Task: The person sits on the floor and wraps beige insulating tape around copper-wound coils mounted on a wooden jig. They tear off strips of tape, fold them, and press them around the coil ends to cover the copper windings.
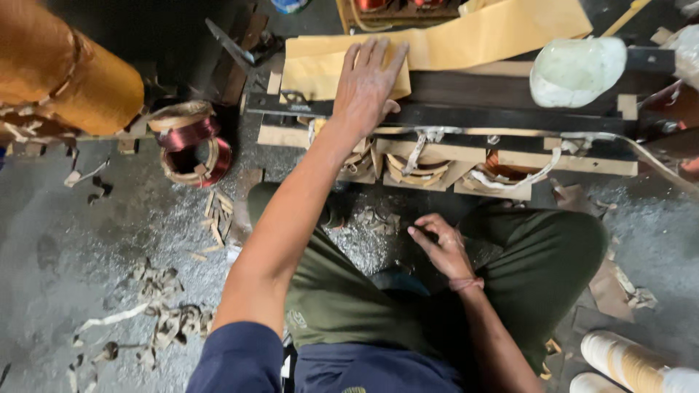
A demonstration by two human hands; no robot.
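My left hand (368, 84) lies flat, fingers spread, on a sheet of yellow-brown insulating paper (320, 62) that rests on top of a transformer core (466, 109) with dark steel bars and wooden blocks. Wound coils with white tape (419, 164) show under the bars. My right hand (440, 247) hangs low near the floor between my knees, fingers curled toward a small dark object that I cannot make out. I sit cross-legged in dark green trousers (342, 291).
A copper wire spool (191, 142) stands left of the core. A large orange-wrapped coil (65, 69) fills the upper left. A pale green lump in plastic (575, 69) sits on the core's right. Paper scraps (156, 313) litter the grey floor. Tape rolls (626, 360) lie lower right.
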